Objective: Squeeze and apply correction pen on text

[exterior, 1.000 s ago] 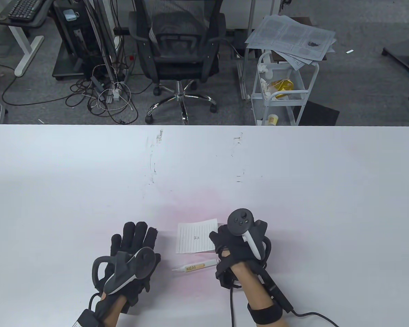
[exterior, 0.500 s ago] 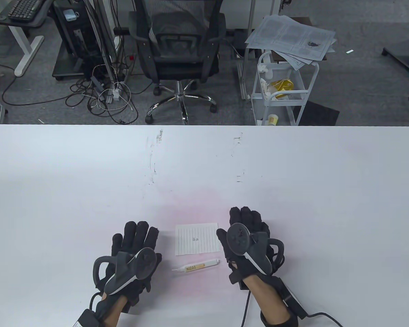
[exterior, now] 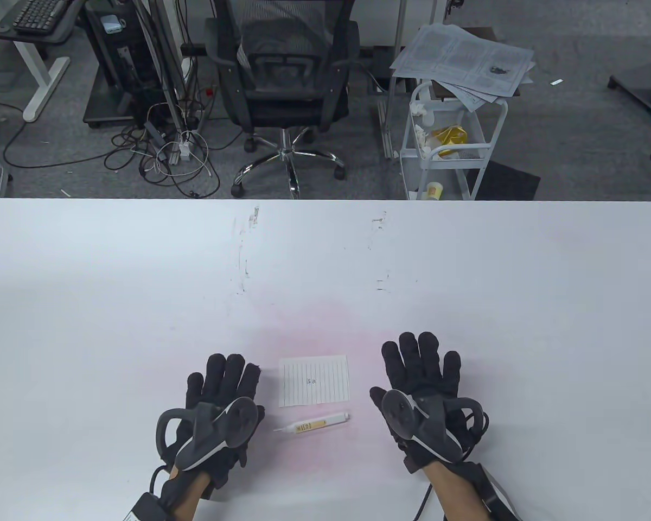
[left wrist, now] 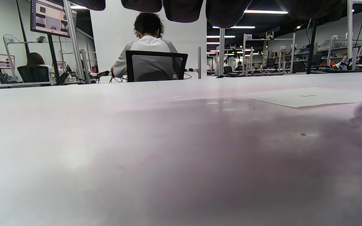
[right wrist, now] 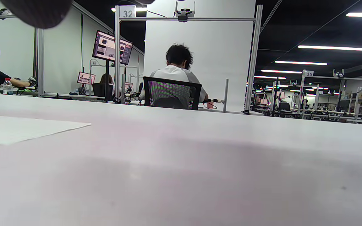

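Observation:
A small lined paper [exterior: 314, 380] with a short written mark [exterior: 311, 381] lies near the table's front edge. It also shows in the left wrist view [left wrist: 309, 96] and the right wrist view [right wrist: 20, 128]. A white correction pen [exterior: 312, 424] with a yellow label lies just in front of the paper, tip to the left. My left hand [exterior: 222, 382] rests flat on the table left of the paper, fingers spread, holding nothing. My right hand [exterior: 420, 361] rests flat right of the paper, fingers spread, holding nothing.
The white table [exterior: 325, 260] has scuff marks [exterior: 244, 255] in its middle and a faint pink tint around the paper. Beyond its far edge stand an office chair [exterior: 282, 81] and a white cart [exterior: 450, 141] with papers.
My right hand has let go of the paper's right edge, moved right and laid itself flat on the table. The paper has settled flat. My left hand has shifted slightly right.

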Demonstrator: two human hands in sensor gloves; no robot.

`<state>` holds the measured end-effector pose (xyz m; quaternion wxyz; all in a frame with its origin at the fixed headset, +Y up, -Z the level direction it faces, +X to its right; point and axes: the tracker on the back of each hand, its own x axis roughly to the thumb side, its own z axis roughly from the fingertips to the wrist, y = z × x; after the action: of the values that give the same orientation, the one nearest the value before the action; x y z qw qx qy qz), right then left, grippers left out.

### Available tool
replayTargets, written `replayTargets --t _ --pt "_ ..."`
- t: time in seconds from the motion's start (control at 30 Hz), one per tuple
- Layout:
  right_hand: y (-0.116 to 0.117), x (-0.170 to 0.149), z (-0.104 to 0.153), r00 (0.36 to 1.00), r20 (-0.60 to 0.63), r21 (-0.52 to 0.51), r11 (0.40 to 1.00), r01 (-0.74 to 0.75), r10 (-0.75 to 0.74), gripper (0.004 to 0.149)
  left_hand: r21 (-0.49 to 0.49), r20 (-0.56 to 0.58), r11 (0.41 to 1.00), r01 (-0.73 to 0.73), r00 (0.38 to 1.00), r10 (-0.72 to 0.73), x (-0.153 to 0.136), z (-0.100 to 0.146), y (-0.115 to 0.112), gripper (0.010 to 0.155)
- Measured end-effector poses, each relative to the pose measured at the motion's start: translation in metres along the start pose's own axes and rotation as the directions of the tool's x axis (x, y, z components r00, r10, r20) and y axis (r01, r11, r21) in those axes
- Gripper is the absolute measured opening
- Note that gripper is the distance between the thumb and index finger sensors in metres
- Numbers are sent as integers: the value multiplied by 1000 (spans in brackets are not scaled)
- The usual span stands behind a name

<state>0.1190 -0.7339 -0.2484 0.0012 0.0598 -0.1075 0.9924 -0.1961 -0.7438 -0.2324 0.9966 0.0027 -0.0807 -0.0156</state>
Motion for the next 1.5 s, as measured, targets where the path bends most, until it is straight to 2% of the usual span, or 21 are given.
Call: replayTargets --t 0.2,0.4,0.73,0.93,1.1,1.5 --pt "3 1 -2 1000 10 42 999 -7 6 79 2 33 1000 3 999 -3 6 1 0 72" --pt "6 3 -2 997 74 83 997 13 -19 79 4 86 1000 1 996 -1 16 2 -1 72" --pt "6 4 -2 996 88 88 996 7 -14 79 -47 199 995 85 977 -74 38 4 -11 72" --pt "7 4 -1 996 89 90 996 10 -18 79 -48 259 982 181 952 -163 55 6 -12 62" --pt "6 5 -1 996 88 91 996 11 -19 79 -114 273 964 242 940 -204 62 5 -17 55" --pt "7 6 -1 996 88 95 995 15 -23 79 -94 311 949 300 914 -259 70 5 -17 47"
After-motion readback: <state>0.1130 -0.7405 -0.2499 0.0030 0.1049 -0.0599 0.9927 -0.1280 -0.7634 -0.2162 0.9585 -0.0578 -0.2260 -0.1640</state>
